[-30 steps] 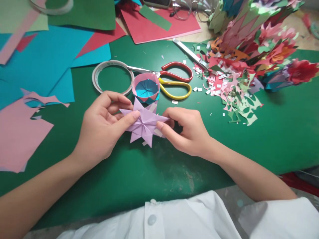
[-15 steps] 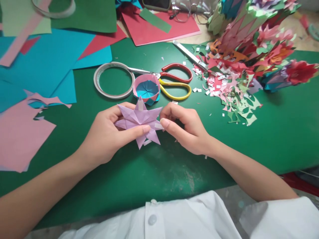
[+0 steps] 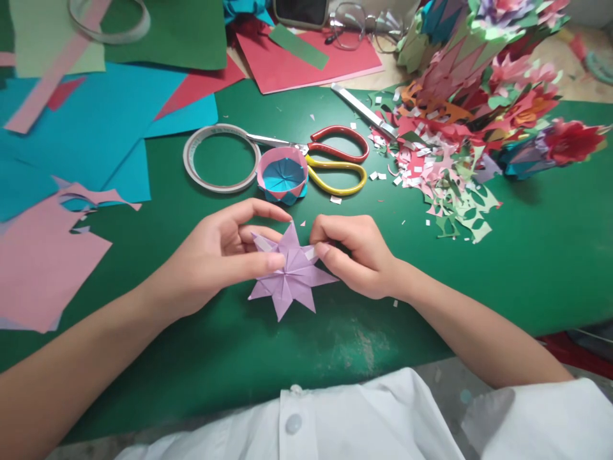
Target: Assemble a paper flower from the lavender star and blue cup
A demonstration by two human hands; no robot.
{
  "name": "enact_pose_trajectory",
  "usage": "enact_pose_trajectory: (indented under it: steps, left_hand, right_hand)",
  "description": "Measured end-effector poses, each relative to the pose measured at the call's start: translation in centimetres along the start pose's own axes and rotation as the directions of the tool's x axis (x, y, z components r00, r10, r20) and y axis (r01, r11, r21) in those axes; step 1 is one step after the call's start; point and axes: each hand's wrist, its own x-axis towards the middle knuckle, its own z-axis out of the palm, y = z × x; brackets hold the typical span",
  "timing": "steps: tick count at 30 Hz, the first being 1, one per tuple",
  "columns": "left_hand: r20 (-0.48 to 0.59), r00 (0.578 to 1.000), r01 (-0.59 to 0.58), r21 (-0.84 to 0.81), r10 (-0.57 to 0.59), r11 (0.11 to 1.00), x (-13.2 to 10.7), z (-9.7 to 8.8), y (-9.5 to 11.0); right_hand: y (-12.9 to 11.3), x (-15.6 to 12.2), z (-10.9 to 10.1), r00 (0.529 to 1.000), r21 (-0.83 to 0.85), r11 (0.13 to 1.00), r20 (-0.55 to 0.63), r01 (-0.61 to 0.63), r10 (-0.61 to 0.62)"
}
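A folded purple paper star [image 3: 292,284] with several points is held above the green table between my two hands. My left hand [image 3: 218,255] has its thumb on the star's front near the middle, while its fingers reach behind and along the top point. With thumb and curled forefinger, my right hand [image 3: 357,255] pinches an upper right point. Small white strips, like double-sided tape, lie on two of the points. Just beyond the hands stands a small pink and blue paper cup [image 3: 282,174], beside scissors [image 3: 338,177] and a tape roll [image 3: 188,160].
Blue paper sheets [image 3: 122,105] and a pink sheet [image 3: 52,268] lie to the left. Paper scraps [image 3: 450,172] pile up on the right, near paper flowers [image 3: 569,144] and a silver cutter [image 3: 364,108]. Glasses [image 3: 352,29] and a phone [image 3: 301,9] lie at the back.
The star has turned and tilted to face me more, and sits slightly lower and to the right. My left fingers have spread at its top; my right hand pinches a point beside a white strip.
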Motion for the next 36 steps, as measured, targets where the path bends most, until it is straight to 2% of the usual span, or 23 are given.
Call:
enact_pose_trajectory:
  steps: [3,8,11,14,21,31,36]
  left_hand:
    - [-0.059,0.998,0.043,0.143,-0.035,0.989,0.2,0.3,-0.4]
    - [-0.177,0.984,0.043,0.210,-0.005,0.977,0.3,0.8,-0.5]
    - [-0.198,0.980,0.038,0.228,0.008,0.973,0.4,0.9,-0.5]
    - [-0.186,0.982,0.027,0.246,0.020,0.969,0.3,1.0,-0.5]
    - [-0.156,0.988,0.025,0.267,0.018,0.963,0.2,1.1,-0.3]
    - [-0.127,0.992,0.023,0.262,0.011,0.965,0.2,0.9,-0.4]
    - [-0.120,0.993,0.020,0.236,0.009,0.972,0.2,1.0,-0.5]
  right_hand:
    - [0.3,-0.2,0.5,0.997,-0.089,0.994,-0.005,0.070,-0.071]
    - [0.6,-0.3,0.8,0.974,-0.367,0.921,-0.129,0.127,-0.186]
    - [0.4,-0.2,0.6,0.965,-0.560,0.809,-0.062,0.179,-0.256]
    - [0.3,-0.2,0.5,0.974,-0.638,0.746,0.028,0.192,-0.226]
    - [0.5,-0.3,0.7,0.972,-0.577,0.783,0.129,0.234,-0.195]
    - [0.8,-0.3,0.5,0.977,-0.398,0.894,0.142,0.204,-0.159]
    - [0.7,-0.1,0.3,0.979,-0.353,0.916,0.134,0.189,-0.151]
